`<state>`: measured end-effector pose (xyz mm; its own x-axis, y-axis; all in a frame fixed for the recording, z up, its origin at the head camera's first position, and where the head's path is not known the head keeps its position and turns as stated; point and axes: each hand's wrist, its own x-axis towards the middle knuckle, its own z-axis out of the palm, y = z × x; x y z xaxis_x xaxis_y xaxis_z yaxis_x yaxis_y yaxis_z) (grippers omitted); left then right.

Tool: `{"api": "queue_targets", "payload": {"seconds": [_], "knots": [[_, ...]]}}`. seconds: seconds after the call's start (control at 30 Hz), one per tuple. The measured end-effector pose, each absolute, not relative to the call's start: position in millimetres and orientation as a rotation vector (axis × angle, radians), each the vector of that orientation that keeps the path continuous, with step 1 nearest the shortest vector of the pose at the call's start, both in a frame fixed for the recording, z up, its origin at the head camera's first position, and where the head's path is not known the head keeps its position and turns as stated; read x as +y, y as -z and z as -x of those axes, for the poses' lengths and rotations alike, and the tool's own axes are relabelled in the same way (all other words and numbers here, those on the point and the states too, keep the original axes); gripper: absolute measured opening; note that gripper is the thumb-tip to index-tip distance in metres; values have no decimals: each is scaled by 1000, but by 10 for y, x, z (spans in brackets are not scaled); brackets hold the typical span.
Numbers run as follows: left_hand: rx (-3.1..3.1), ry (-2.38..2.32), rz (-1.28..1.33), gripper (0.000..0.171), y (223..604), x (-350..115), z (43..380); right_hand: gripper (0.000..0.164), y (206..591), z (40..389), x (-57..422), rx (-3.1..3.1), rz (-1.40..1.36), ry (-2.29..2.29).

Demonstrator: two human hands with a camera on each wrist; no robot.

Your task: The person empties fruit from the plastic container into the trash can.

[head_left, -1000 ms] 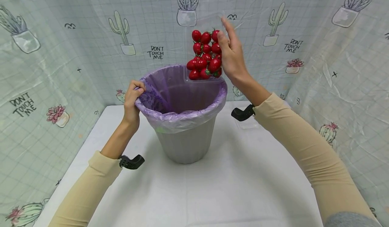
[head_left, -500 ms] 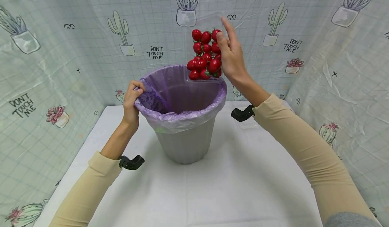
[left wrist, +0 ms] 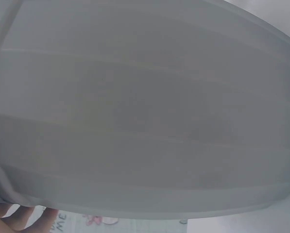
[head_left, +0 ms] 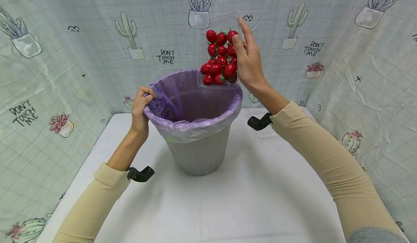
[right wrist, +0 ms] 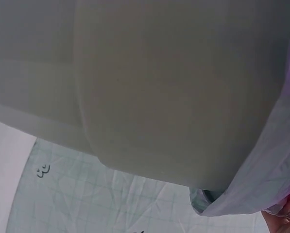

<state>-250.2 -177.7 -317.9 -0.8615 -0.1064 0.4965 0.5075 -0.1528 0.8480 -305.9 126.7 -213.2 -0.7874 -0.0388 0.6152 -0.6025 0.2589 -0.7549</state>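
Observation:
A light grey trash bin (head_left: 197, 156) stands on the white table, with a purple bag (head_left: 195, 127) folded over its rim. My left hand (head_left: 140, 105) grips the bin's left rim and the bag, fingers curled over the edge. In my right hand (head_left: 250, 60) is a clear plastic box (head_left: 223, 20), gripped by its right side and tilted steeply over the bin's far right rim. Several red cherry tomatoes (head_left: 215, 68) are in the box, bunched toward its lower part. The bin's outer wall (left wrist: 145, 111) fills most of the left wrist view, and its side (right wrist: 174, 87) most of the right.
A clear plastic piece (head_left: 264, 131), perhaps a lid, lies on the table (head_left: 260, 199) right of the bin, partly behind the right wrist's camera (head_left: 258, 123). A curtain with cactus drawings (head_left: 150, 29) hangs behind and along both sides.

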Motion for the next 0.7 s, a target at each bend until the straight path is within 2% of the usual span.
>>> {"api": "queue_targets", "payload": {"seconds": [0.37,0.7], "knots": [[-1715,2063,445,14,3199,-1787,2521,56,2139,3031,1251,-2046,-576,-1546],[-1721,2063,445,13,3205,-1782,2510,56,2045,2788,1190,-2033,-578,-1561]]}}
